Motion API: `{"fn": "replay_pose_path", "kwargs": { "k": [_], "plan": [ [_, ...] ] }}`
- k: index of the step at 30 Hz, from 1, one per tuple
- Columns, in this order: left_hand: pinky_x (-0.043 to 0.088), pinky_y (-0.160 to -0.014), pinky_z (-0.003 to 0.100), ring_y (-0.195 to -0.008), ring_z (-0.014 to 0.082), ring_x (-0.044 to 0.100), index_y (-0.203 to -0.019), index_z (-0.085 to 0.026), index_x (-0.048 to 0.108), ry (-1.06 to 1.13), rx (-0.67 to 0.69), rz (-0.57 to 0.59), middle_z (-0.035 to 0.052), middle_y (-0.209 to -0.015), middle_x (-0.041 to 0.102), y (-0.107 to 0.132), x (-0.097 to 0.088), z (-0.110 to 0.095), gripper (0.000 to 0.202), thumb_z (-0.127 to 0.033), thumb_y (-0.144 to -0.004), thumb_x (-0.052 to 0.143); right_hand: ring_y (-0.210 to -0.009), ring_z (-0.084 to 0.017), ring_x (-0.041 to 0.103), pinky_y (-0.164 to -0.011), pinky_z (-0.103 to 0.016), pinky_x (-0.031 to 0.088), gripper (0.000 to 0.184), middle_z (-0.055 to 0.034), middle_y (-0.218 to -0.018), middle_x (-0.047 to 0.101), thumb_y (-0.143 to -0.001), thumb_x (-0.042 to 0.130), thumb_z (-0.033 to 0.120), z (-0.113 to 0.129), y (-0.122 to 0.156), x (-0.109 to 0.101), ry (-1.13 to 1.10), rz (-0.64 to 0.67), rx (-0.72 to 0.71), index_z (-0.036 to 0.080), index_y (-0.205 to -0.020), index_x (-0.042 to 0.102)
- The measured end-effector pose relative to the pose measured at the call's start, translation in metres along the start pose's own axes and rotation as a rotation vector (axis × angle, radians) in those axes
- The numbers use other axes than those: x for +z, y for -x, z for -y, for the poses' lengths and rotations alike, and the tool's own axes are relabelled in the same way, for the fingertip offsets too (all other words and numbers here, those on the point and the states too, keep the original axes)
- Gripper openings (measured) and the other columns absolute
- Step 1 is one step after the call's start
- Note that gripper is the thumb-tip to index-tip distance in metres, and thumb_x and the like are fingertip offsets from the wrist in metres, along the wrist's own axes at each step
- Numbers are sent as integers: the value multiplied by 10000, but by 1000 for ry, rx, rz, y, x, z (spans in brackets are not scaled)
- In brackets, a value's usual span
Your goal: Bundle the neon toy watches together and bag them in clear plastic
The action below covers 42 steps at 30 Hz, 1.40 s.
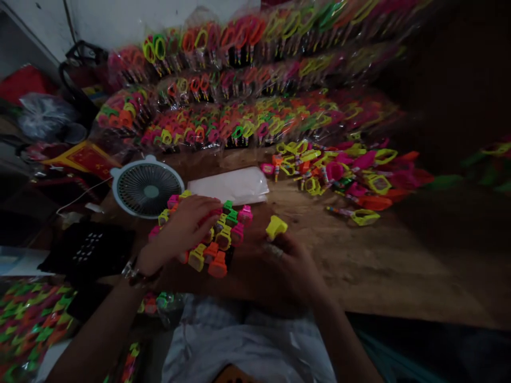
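Beneath my left hand [186, 221] is a cluster of small neon toy watches [223, 236] in pink, green, yellow and orange, set close together on a dark backing that is mostly hidden. The fingers and thumb of that hand close around a pink toy watch [208, 217] in the cluster; its grip is partly hidden. To the right, my right hand [293, 260] pinches a yellow toy watch [276, 227] above the wooden table, apart from the cluster. This hand is slightly blurred, and a ring shows on one finger.
A loose pile of neon toy watches [339, 167] lies at the right on the table [399, 266]. White plastic sheets [229, 185] and a round fan [147, 186] stand beyond the cluster. Bagged toys [239, 117] line the back. A black cloth-like item [88, 247] lies left.
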<state>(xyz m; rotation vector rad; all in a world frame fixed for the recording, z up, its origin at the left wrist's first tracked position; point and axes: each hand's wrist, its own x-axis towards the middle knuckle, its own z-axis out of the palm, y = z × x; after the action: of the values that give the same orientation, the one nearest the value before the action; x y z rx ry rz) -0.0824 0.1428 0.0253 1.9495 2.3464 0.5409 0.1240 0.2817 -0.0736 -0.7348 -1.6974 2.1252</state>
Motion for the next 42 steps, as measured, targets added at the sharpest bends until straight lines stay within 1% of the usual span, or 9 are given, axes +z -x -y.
{"fn": "replay_pose_path", "kwargs": {
  "k": [4,9,19,26,31,34,38,40,42],
  "plan": [
    [312,-1070,436,-1211,200,463,-1178,-222,547,-24,91,-23,47,-1266,575,21,11,-12,278,-240,-919,448,-699,-191,614,-678,-309,511,306,-22,-748,668,-607,776,370,-36,18,39,-38,-139,29,184,-777,601],
    [280,-1097,465,-1277,196,403,-1248,-271,488,-47,87,-28,16,-1300,555,38,23,-24,375,-147,-899,432,-745,-220,627,-697,-336,517,226,-59,-813,684,-707,675,371,-52,20,81,9,-195,-37,189,-815,594],
    [319,-1083,446,-1166,184,486,-1196,-224,522,-23,123,-148,19,-1175,630,47,40,-19,377,-94,-848,462,-756,-204,658,-653,-287,525,181,-85,-844,684,-829,474,172,-64,22,90,487,-244,-471,183,-926,627],
    [354,-1053,413,-1136,185,507,-1190,-179,517,-28,172,-214,62,-1087,640,53,44,-21,381,-79,-828,453,-691,-178,636,-624,-263,511,250,-90,-879,663,-820,469,94,-64,17,105,678,-247,-382,165,-997,631],
    [249,-1103,488,-1302,286,361,-1352,-178,393,-151,36,-150,113,-1356,480,37,45,-30,598,-398,-822,561,-679,-179,633,-603,-270,511,331,-84,-857,658,-811,430,64,-77,20,116,670,-243,-397,176,-1039,642],
    [148,-1130,511,-1382,331,222,-1436,-155,259,-210,-71,-68,111,-1487,321,30,46,-36,800,-522,-791,558,-767,-187,646,-691,-297,527,327,-87,-912,674,-806,444,87,-70,21,102,526,-151,-398,191,-1030,659],
    [140,-1141,488,-1399,313,198,-1464,-166,180,-125,-119,-19,95,-1491,322,34,44,-39,848,-469,-779,579,-764,-203,647,-704,-310,527,172,-65,-861,706,-795,567,245,-32,-2,35,388,87,-272,184,-887,699],
    [190,-1134,479,-1388,308,239,-1468,-186,163,-31,-145,-19,104,-1488,324,38,40,-35,910,-485,-742,624,-764,-216,647,-697,-325,527,241,-76,-849,708,-801,544,301,-6,-33,-1,389,-89,-270,165,-947,679],
    [285,-1100,442,-1353,279,325,-1464,-195,171,72,-210,-66,116,-1466,361,38,33,-26,870,-507,-772,595,-841,-243,641,-757,-370,516,337,-112,-944,696,-796,529,315,17,-76,-19,554,-209,-377,149,-1068,640]
  ]
}}
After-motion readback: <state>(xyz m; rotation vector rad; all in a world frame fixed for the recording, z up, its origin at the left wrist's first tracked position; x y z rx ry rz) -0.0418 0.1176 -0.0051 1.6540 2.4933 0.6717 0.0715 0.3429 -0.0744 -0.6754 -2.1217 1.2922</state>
